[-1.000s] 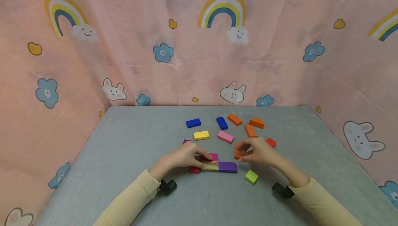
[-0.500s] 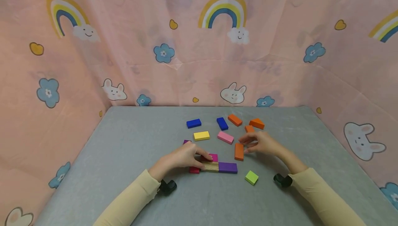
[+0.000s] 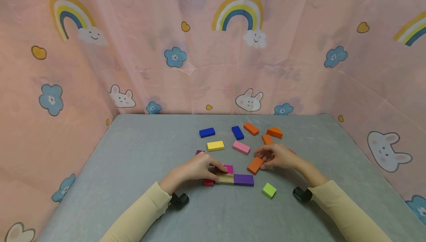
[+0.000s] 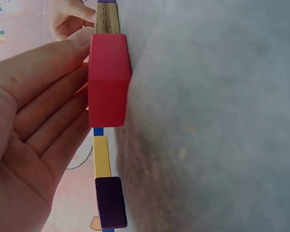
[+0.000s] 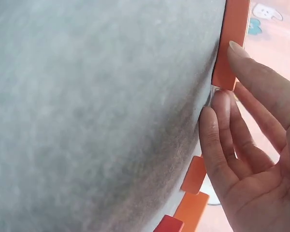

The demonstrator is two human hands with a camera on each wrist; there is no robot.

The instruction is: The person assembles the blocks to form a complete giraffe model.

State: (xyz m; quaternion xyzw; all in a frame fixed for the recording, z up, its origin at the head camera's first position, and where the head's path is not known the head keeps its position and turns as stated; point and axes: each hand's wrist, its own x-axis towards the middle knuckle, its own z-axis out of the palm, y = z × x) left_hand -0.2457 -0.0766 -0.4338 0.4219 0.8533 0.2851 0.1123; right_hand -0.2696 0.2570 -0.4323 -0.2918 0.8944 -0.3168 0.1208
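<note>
My left hand [image 3: 198,166] rests on a cluster of blocks, its index fingertip on a magenta block [image 3: 229,168] and its thumb at a plain wooden block [image 3: 227,179]. A red block [image 4: 108,79] lies beside that thumb, with the other fingers extended behind it in the left wrist view. To the wooden block's right, a purple block [image 3: 244,180] continues the row. My right hand [image 3: 282,157] pinches an orange rectangular block [image 3: 254,165] at its upper right end, thumb on the near side. The block lies slanted on the table, just above the purple one.
A lime green block [image 3: 269,190] lies nearer the front. Farther back are a pink block [image 3: 241,147], a yellow block [image 3: 215,145], two blue blocks [image 3: 207,132] and several more orange blocks [image 3: 251,128]. A patterned curtain [image 3: 199,83] hangs behind the grey table [image 3: 133,145].
My right hand drew back to the far right side of the orange block, then took its upper end and turned it from nearly upright to slanted. The left hand stays in place.
</note>
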